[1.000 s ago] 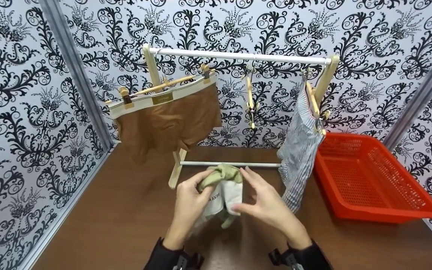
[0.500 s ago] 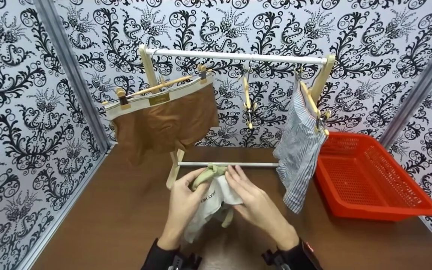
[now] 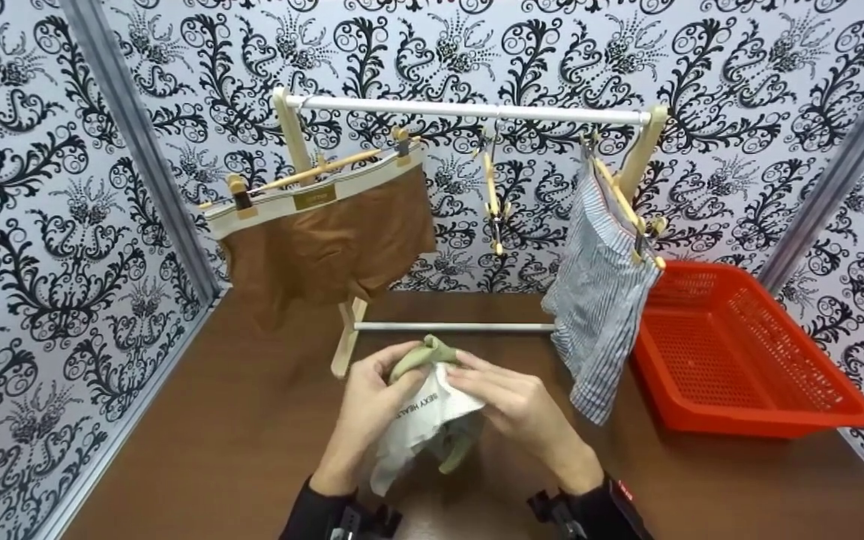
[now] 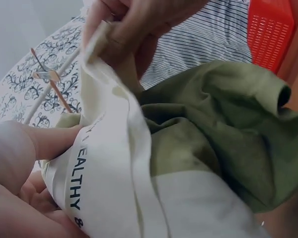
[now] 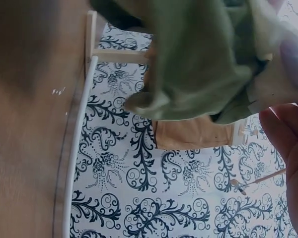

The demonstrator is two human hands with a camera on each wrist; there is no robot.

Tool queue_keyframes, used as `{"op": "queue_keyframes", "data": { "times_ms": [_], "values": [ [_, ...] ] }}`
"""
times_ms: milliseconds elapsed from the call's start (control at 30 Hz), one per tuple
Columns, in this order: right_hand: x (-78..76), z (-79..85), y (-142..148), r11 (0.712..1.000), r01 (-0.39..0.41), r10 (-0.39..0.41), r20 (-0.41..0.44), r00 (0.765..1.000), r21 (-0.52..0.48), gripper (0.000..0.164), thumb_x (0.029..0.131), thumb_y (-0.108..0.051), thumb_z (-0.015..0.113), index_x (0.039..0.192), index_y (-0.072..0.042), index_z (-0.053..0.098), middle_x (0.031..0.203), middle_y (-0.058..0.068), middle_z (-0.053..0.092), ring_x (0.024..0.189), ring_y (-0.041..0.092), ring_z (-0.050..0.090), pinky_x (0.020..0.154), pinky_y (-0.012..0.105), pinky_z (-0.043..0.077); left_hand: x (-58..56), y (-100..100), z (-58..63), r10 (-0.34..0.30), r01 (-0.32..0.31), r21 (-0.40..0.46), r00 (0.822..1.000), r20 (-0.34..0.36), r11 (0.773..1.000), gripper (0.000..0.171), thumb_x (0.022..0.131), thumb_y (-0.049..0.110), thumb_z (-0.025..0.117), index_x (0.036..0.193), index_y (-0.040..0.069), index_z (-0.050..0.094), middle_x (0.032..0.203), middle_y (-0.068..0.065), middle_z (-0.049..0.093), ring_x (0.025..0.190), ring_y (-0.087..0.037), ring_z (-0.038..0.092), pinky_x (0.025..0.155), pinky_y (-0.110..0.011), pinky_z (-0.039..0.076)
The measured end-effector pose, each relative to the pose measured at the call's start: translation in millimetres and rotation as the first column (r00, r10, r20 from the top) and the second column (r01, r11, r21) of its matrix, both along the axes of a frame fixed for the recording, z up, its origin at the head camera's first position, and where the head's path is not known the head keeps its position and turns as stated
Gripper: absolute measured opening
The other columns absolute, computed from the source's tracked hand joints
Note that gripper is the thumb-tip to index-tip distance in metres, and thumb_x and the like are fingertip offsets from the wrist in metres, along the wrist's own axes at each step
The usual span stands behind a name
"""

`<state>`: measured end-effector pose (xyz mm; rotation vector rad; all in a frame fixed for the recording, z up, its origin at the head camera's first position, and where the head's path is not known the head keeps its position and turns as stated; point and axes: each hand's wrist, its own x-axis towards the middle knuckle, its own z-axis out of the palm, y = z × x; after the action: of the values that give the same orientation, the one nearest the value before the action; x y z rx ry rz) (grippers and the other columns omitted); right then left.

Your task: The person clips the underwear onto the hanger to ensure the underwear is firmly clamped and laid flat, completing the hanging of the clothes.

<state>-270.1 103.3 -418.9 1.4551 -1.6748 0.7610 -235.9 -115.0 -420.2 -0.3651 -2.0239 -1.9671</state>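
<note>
Both hands hold a bunched pair of green underpants (image 3: 415, 420) with a white waistband printed in black letters, above the table in front of the rack. My left hand (image 3: 373, 401) pinches the waistband, thumb in front, fingers behind the cloth. On the other side my right hand (image 3: 526, 405) grips the folded band's edge. In the left wrist view the right hand (image 4: 144, 25) pulls up a white edge while the green cloth (image 4: 213, 134) hangs loose to the right. Green folds (image 5: 203, 64) cover the upper part of the right wrist view.
A wooden rack with a white bar (image 3: 432, 108) stands behind the hands. Brown boxer briefs (image 3: 334, 240) hang at its left, striped shorts (image 3: 601, 300) at its right. Between them hangs a bare clip hanger (image 3: 492, 191). A red plastic basket (image 3: 769, 421) sits on the table at right.
My right hand has shifted left toward the left hand and taken a closer grip on the waistband. The underpants have turned, showing more lettering and hanging lower at the left.
</note>
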Motion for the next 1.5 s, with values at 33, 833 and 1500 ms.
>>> {"op": "queue_keyframes", "data": {
  "times_ms": [33, 833, 1500],
  "values": [
    [0.1, 0.8, 1, 1.000, -0.013, 0.013, 0.026, 1.000, -0.019, 0.023, 0.093, -0.002, 0.067, 0.115, 0.001, 0.073, 0.116, 0.017, 0.072, 0.105, 0.035, 0.070, 0.090, 0.034, 0.055, -0.2, 0, -0.8, -0.034, 0.034, -0.006, 0.999, 0.002, 0.999, 0.035, 0.090, 0.004, 0.074, 0.123, -0.007, 0.068, 0.116, -0.016, 0.072, 0.099, -0.021, 0.067, 0.085, -0.027, 0.055],
    [4.7, 20.0, 32, 0.894, 0.319, -0.175, 0.408, 0.896, -0.316, 0.029, 0.077, 0.016, 0.074, 0.099, -0.002, 0.079, 0.089, 0.008, 0.077, 0.051, 0.005, 0.051, 0.044, 0.015, 0.039, 11.4, 34, -2.7, 0.033, -0.152, -0.340, 0.943, -0.330, 0.928, 0.056, 0.100, 0.031, 0.066, 0.146, 0.003, 0.049, 0.138, -0.010, 0.058, 0.126, -0.025, 0.056, 0.106, -0.044, 0.044],
    [14.3, 35.2, 43, 0.802, 0.461, -0.275, 0.449, 0.850, -0.381, 0.027, 0.079, 0.014, 0.076, 0.100, -0.003, 0.080, 0.079, 0.006, 0.075, 0.046, 0.004, 0.049, 0.041, 0.015, 0.035, 23.1, 113, -69.7, -0.001, -0.336, -0.470, 0.812, -0.583, 0.816, 0.113, 0.069, 0.014, 0.092, 0.155, -0.006, 0.021, 0.146, -0.019, 0.043, 0.127, -0.028, 0.054, 0.095, -0.039, 0.054]
  ]
}}
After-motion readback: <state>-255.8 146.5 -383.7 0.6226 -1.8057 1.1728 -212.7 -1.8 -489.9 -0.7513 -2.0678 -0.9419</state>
